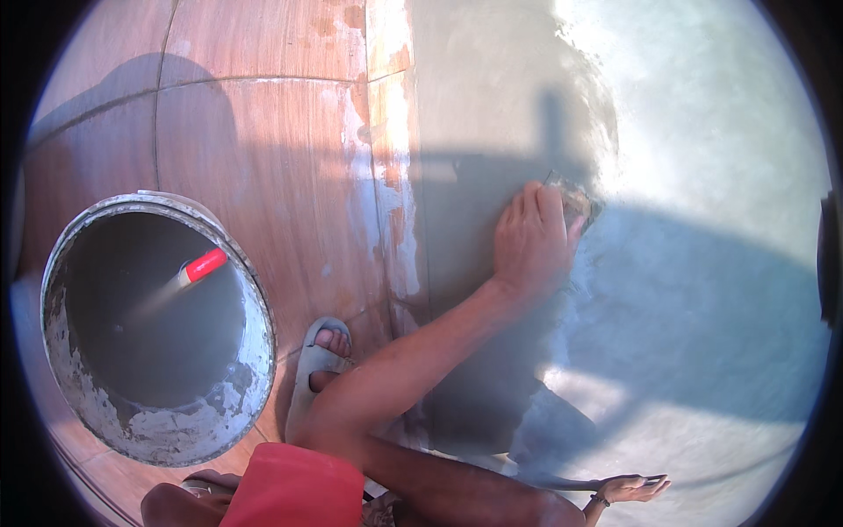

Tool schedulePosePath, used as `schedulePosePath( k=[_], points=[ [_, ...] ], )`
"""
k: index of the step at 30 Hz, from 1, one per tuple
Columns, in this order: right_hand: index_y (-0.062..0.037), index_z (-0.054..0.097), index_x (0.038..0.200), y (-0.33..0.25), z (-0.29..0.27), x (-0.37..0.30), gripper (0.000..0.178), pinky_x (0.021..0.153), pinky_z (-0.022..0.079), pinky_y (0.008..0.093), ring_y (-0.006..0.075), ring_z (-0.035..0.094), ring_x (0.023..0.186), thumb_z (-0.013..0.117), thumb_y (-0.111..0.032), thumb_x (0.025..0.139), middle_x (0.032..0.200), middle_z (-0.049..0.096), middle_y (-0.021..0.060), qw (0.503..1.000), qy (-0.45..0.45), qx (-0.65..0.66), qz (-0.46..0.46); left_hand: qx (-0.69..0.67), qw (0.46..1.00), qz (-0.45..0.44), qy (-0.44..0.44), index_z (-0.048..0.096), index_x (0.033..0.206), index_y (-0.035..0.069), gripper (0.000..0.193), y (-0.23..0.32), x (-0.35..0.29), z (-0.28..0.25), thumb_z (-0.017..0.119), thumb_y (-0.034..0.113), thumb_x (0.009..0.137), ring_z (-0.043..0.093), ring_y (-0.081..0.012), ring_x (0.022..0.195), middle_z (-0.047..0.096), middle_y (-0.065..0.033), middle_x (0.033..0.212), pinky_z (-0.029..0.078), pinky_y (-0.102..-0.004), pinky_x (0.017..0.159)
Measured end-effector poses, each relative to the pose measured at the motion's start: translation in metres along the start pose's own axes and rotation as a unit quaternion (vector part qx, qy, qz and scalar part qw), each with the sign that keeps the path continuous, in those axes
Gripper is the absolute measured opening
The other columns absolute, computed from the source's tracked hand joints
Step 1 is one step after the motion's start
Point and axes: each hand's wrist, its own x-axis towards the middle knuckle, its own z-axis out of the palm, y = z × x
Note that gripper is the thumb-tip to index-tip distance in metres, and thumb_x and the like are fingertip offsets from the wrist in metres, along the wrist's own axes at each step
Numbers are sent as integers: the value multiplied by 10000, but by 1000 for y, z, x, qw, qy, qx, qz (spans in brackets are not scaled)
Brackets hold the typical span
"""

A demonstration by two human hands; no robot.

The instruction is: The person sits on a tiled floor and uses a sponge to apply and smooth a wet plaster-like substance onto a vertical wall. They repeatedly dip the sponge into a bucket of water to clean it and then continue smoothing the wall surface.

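Reaching across from the lower left, my left hand point(532, 237) is closed on a small flat spreader point(572, 200) caked with cement. Its blade rests on the grey floor, at the border between darker wet coating point(474, 114) and paler surface point(711, 132). The hand covers most of the tool, so its exact kind is hard to see. At the lower right, my right hand point(634, 488) is stretched out low over the floor, palm partly up and fingers extended. A thin dark shape lies by its fingertips; I cannot make out what it is. A dark band circles that wrist.
On the left stands a large smeared bucket point(255, 325) of grey slurry, with a red-ended handle point(205, 264) sticking out. Reddish wood-look tiles point(290, 176) border the grey coating. My sandalled foot point(327, 344) is between bucket and coating. A dark object point(828, 259) sits at the right rim.
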Motion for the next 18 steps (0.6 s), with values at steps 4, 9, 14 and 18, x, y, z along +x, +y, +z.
schedulePosePath(
  k=[4,9,14,18],
  points=[
    [-51,426,1415,5,-1,3,759,1094,263,532,352,333,1376,194,-629,981,1461,403,179,1000,1,-12,-9,-29,999,3,-27,424,1059,-29,393,-15,-18,-11,668,213,868,585,-406,835,531,-218,970,481,-472,727],
    [-53,433,1412,4,6,1,735,1102,248,535,351,329,1379,216,-611,985,1464,401,184,1000,-1,-6,-2,9,997,-65,42,441,1050,-27,406,-3,57,-4,682,237,858,596,-397,860,533,-216,992,485,-473,712],
    [-55,424,1415,10,-3,1,726,1096,255,533,353,335,1373,222,-604,985,1464,404,174,1000,-4,-12,-12,9,999,-14,-38,425,1015,-25,376,-12,-28,-5,665,228,874,584,-381,833,518,-208,954,476,-472,690],
    [-53,426,1412,5,0,3,726,1093,266,532,357,343,1364,227,-604,985,1459,410,171,1000,7,3,-3,10,997,-61,45,439,992,-16,394,-19,31,-6,702,233,837,577,-358,812,514,-195,935,476,-460,685]
  ],
)
